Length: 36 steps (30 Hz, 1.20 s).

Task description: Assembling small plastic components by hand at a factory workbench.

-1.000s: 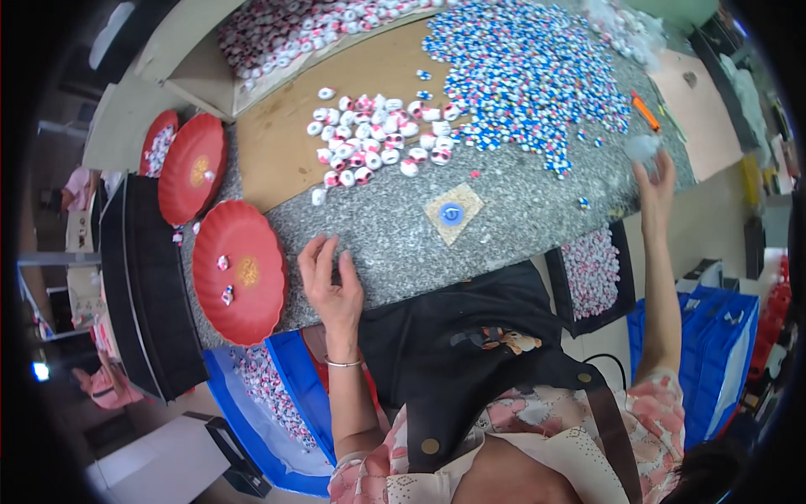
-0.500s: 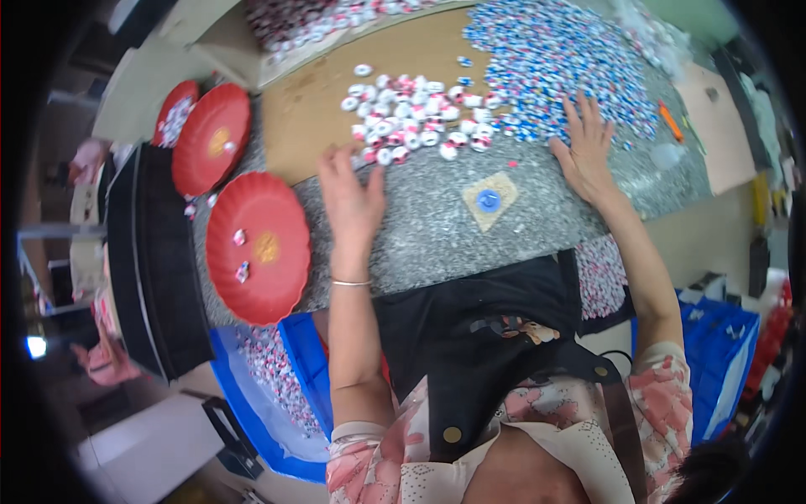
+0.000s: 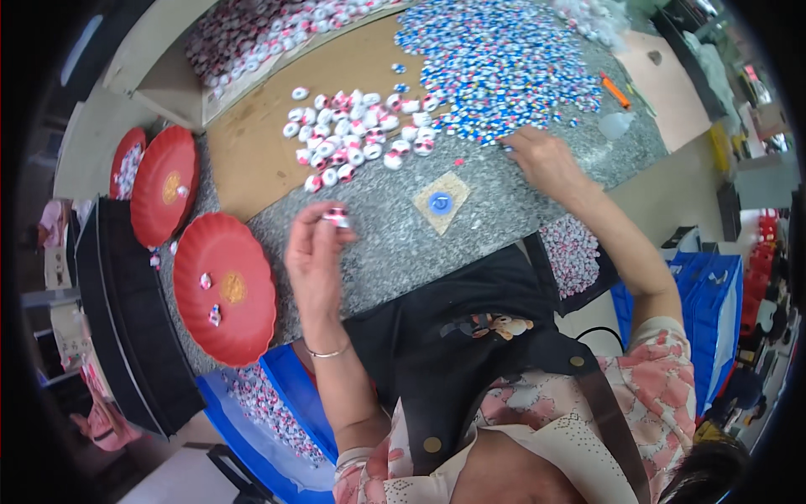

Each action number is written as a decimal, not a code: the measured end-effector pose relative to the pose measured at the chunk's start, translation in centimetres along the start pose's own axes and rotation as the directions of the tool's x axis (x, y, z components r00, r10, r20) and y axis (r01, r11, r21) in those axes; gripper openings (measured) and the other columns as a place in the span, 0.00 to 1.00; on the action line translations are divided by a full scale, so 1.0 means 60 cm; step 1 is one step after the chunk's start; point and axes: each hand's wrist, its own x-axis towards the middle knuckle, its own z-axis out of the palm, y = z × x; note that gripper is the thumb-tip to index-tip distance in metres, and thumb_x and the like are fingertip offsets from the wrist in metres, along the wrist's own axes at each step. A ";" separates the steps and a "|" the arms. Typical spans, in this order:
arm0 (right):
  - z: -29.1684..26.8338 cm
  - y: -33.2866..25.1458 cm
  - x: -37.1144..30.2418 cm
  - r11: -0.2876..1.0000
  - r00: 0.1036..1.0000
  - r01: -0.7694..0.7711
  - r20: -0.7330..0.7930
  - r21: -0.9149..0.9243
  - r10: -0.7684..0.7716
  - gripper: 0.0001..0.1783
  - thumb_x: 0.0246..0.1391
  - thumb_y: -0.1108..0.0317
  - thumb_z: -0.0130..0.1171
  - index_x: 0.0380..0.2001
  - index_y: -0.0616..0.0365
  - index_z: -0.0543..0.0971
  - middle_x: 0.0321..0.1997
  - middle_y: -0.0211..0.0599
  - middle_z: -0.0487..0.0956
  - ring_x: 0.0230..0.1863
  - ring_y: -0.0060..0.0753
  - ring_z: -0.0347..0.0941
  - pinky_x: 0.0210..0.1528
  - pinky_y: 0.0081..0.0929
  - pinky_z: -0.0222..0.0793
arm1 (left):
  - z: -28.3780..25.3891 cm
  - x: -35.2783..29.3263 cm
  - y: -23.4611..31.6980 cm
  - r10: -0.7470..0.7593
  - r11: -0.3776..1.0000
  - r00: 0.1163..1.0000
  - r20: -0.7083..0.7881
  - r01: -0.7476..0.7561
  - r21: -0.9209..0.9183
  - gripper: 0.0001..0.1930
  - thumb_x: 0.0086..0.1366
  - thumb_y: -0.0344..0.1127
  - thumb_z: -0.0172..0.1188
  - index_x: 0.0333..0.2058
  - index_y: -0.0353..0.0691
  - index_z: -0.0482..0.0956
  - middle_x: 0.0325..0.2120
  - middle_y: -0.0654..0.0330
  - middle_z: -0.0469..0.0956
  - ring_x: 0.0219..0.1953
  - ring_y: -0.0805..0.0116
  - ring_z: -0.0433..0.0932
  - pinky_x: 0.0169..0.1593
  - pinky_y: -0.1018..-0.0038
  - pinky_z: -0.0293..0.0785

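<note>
My left hand point(image 3: 315, 260) is closed on a small white-and-pink hollow piece point(image 3: 336, 217), pinched at the fingertips above the grey stone tabletop point(image 3: 378, 244). Beyond it lies a loose group of similar white-and-pink pieces point(image 3: 353, 126), partly on a brown board point(image 3: 243, 151). At the near edge of a wide spread of tiny blue-and-white pieces point(image 3: 504, 63), my right hand point(image 3: 546, 164) has its fingers pinched together; what is between them is too small to make out. Between my hands sits a round blue part point(image 3: 440, 203) on a speckled beige diamond-shaped pad point(image 3: 442, 223).
Scalloped red dishes point(image 3: 225, 323) stand at the left, the nearest holding two small figures point(image 3: 215, 315). A bin of white-and-pink pieces point(image 3: 269, 38) is at the back. An orange tool point(image 3: 615, 90) lies at the right. Blue-lined boxes point(image 3: 311, 395) flank my lap.
My left hand has drawn back from the group and now holds a white-and-pink piece. My right hand has gone from spread fingers to a pinch at the blue spread's edge. The view has shifted.
</note>
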 end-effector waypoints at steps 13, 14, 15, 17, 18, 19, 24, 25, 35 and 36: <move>-0.017 -0.007 0.001 0.994 0.993 0.051 0.111 -0.097 -0.040 0.11 0.50 0.77 0.57 0.40 0.60 0.76 0.32 0.45 0.79 0.35 0.48 0.77 0.37 0.39 0.72 | 0.046 -0.059 -0.039 -0.143 0.901 0.979 0.144 0.189 -0.391 0.14 0.67 0.23 0.51 0.51 0.37 0.72 0.50 0.52 0.74 0.46 0.67 0.78 0.52 0.72 0.77; -0.024 -0.018 0.002 0.994 0.993 0.051 0.111 -0.099 -0.040 0.11 0.50 0.77 0.57 0.40 0.60 0.76 0.32 0.45 0.79 0.35 0.48 0.77 0.37 0.39 0.72 | 0.043 -0.060 -0.041 -0.124 0.912 0.984 0.127 0.164 -0.377 0.14 0.67 0.23 0.52 0.51 0.36 0.72 0.49 0.52 0.75 0.47 0.67 0.78 0.52 0.72 0.77; -0.033 -0.037 0.004 0.991 0.987 -0.106 0.132 0.085 0.094 0.11 0.49 0.76 0.58 0.38 0.60 0.77 0.32 0.45 0.79 0.34 0.48 0.77 0.37 0.39 0.72 | 0.041 -0.061 -0.042 -0.104 0.921 0.988 0.111 0.138 -0.363 0.14 0.67 0.23 0.52 0.51 0.35 0.73 0.49 0.52 0.75 0.47 0.68 0.78 0.51 0.73 0.77; -0.036 -0.063 0.003 0.933 0.959 -0.262 0.178 0.248 0.222 0.10 0.49 0.76 0.60 0.37 0.60 0.78 0.32 0.44 0.79 0.34 0.48 0.77 0.36 0.38 0.72 | 0.043 -0.062 -0.048 -0.065 0.948 0.991 0.115 0.098 -0.303 0.14 0.66 0.23 0.53 0.51 0.35 0.73 0.49 0.53 0.76 0.46 0.69 0.78 0.51 0.73 0.77; -0.030 -0.072 -0.001 0.934 0.978 -0.186 0.152 0.305 0.146 0.09 0.49 0.75 0.61 0.36 0.60 0.78 0.32 0.43 0.79 0.33 0.48 0.77 0.36 0.38 0.72 | 0.044 -0.063 -0.049 -0.027 0.971 0.992 0.120 0.055 -0.234 0.15 0.66 0.23 0.54 0.51 0.35 0.73 0.48 0.53 0.76 0.46 0.69 0.78 0.51 0.73 0.77; -0.024 -0.077 -0.005 0.928 0.990 -0.115 0.122 0.355 0.076 0.08 0.49 0.74 0.61 0.35 0.59 0.79 0.31 0.43 0.79 0.33 0.47 0.76 0.35 0.37 0.72 | 0.046 -0.064 -0.048 -0.030 0.968 0.991 0.129 0.061 -0.242 0.15 0.66 0.23 0.54 0.51 0.35 0.73 0.48 0.53 0.76 0.46 0.69 0.78 0.51 0.73 0.77; -0.024 -0.078 0.002 0.975 0.969 0.216 0.110 0.060 -0.221 0.07 0.49 0.74 0.61 0.34 0.60 0.79 0.32 0.43 0.79 0.34 0.48 0.77 0.34 0.39 0.72 | 0.042 -0.072 -0.031 -0.034 0.981 0.989 0.146 0.061 -0.184 0.16 0.64 0.21 0.55 0.51 0.33 0.74 0.47 0.54 0.77 0.44 0.70 0.78 0.50 0.74 0.77; -0.021 -0.072 0.000 0.981 0.974 0.160 0.142 0.108 -0.174 0.07 0.48 0.74 0.61 0.34 0.60 0.79 0.31 0.42 0.78 0.33 0.48 0.76 0.34 0.40 0.72 | 0.041 -0.072 -0.031 -0.066 0.969 0.989 0.132 0.095 -0.229 0.16 0.63 0.21 0.56 0.51 0.33 0.74 0.46 0.55 0.78 0.44 0.70 0.78 0.50 0.74 0.77; -0.035 -0.158 0.043 0.931 0.919 0.284 0.211 0.230 -0.333 0.08 0.47 0.77 0.59 0.34 0.62 0.77 0.31 0.43 0.77 0.33 0.48 0.76 0.33 0.39 0.71 | 0.036 -0.076 -0.042 -0.109 0.972 0.984 0.138 0.135 -0.195 0.18 0.59 0.17 0.60 0.49 0.33 0.75 0.42 0.57 0.78 0.44 0.71 0.78 0.49 0.77 0.76; -0.034 -0.165 0.052 0.932 0.919 0.282 0.214 0.229 -0.331 0.08 0.47 0.77 0.59 0.34 0.62 0.77 0.31 0.43 0.77 0.33 0.48 0.76 0.33 0.39 0.71 | 0.039 -0.074 -0.036 -0.074 0.985 0.989 0.129 0.092 -0.143 0.18 0.59 0.17 0.60 0.49 0.32 0.75 0.42 0.58 0.77 0.44 0.71 0.78 0.49 0.78 0.76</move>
